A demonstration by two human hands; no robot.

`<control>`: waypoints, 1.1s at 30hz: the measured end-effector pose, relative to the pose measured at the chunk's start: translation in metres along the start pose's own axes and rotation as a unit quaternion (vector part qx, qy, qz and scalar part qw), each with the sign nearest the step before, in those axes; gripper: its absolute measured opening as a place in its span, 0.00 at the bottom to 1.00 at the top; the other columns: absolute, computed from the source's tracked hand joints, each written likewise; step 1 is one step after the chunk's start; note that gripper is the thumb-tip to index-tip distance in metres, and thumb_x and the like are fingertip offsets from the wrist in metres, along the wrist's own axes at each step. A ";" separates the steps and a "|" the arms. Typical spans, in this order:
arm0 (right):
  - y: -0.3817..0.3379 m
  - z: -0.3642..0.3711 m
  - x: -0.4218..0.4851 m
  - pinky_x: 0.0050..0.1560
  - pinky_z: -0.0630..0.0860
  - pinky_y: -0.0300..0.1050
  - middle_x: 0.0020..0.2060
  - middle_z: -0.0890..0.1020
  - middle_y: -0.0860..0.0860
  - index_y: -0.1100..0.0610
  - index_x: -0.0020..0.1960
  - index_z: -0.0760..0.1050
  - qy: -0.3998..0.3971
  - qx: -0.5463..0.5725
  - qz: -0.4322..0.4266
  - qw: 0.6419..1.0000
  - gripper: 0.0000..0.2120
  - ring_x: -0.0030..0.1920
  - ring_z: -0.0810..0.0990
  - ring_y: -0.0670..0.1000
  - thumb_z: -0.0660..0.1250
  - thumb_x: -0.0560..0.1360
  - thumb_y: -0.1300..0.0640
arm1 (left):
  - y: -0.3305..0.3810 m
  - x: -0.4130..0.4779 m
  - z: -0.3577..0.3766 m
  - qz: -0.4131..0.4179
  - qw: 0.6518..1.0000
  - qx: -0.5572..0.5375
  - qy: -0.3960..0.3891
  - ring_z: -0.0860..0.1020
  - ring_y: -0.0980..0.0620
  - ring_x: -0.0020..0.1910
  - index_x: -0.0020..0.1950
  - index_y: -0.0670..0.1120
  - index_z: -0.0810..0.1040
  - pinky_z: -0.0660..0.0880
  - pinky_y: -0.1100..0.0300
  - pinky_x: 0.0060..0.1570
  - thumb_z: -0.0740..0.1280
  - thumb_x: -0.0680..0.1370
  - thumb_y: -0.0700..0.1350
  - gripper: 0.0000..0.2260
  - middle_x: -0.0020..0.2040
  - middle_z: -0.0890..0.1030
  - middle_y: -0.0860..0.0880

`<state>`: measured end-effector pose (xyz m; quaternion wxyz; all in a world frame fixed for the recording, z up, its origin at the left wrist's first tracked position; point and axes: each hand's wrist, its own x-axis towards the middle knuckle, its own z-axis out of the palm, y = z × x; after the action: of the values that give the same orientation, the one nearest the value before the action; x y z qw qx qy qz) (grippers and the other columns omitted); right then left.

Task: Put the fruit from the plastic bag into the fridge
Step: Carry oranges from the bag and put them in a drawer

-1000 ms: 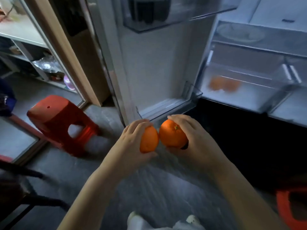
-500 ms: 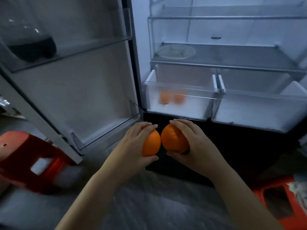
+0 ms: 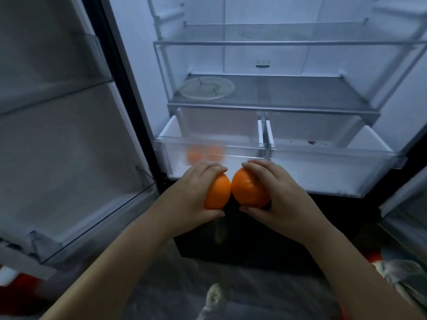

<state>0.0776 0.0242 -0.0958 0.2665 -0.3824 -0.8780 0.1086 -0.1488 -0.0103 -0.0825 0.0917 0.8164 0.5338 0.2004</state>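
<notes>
My left hand (image 3: 187, 195) grips one orange (image 3: 218, 192) and my right hand (image 3: 280, 195) grips a second orange (image 3: 249, 190). The two fruits touch side by side, just in front of the open fridge. Behind them the left crisper drawer (image 3: 175, 158) is pulled out, and two more oranges (image 3: 203, 154) show blurred through its clear front. The right crisper drawer (image 3: 335, 172) is pulled out too and holds no fruit. A plastic bag (image 3: 404, 276) lies at the lower right edge.
The fridge's left door (image 3: 57, 135) stands wide open with clear door bins. A round white plate (image 3: 208, 88) sits on the glass shelf above the drawers. A red stool (image 3: 20, 289) is at the lower left on the grey floor.
My view has swung from the red stool and door toward the fridge interior. Both hands, each still holding an orange, have come closer to the left drawer.
</notes>
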 end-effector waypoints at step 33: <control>0.201 0.064 0.266 0.60 0.66 0.42 0.67 0.66 0.45 0.46 0.71 0.61 -0.226 -0.084 -0.010 0.970 0.38 0.65 0.64 0.48 0.72 0.66 0.38 | -0.227 0.257 0.034 -0.044 0.981 -0.030 -0.185 0.70 0.54 0.60 0.65 0.56 0.67 0.71 0.53 0.57 0.76 0.62 0.57 0.35 0.62 0.68 0.56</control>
<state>0.0154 0.3568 -0.1259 0.0291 -0.3603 -0.9252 0.1157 -0.2340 0.3195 -0.1372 0.2221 0.8121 0.5365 0.0580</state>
